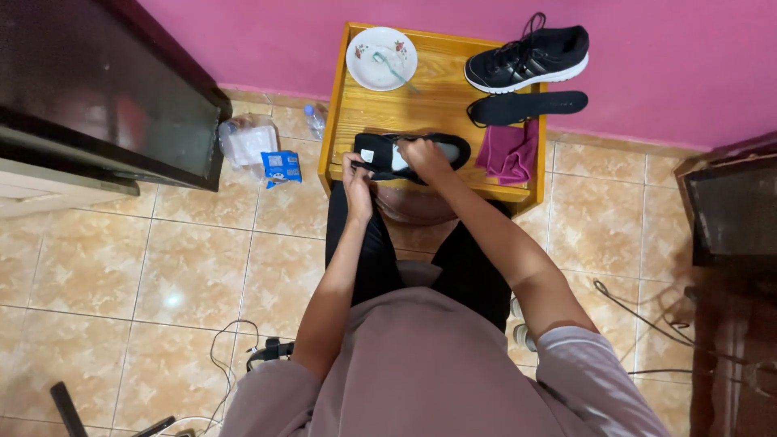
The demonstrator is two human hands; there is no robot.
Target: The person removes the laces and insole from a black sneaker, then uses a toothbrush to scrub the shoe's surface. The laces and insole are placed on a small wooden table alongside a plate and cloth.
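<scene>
A black sneaker [441,148] lies on its side at the front edge of a small wooden table [437,105]. My left hand [356,180] grips its heel end. My right hand [422,156] is closed on the shoe's opening, where a pale inner part shows. A second black sneaker with white stripes and sole [528,58] stands at the table's back right. In front of it lies a loose black insole [530,106].
A magenta cloth [508,151] lies at the table's right front. A white plate with a toothbrush [381,58] sits back left. Plastic bags, a blue packet [281,167] and a bottle lie on the tiled floor to the left. Dark cabinets flank both sides. Cables trail near my legs.
</scene>
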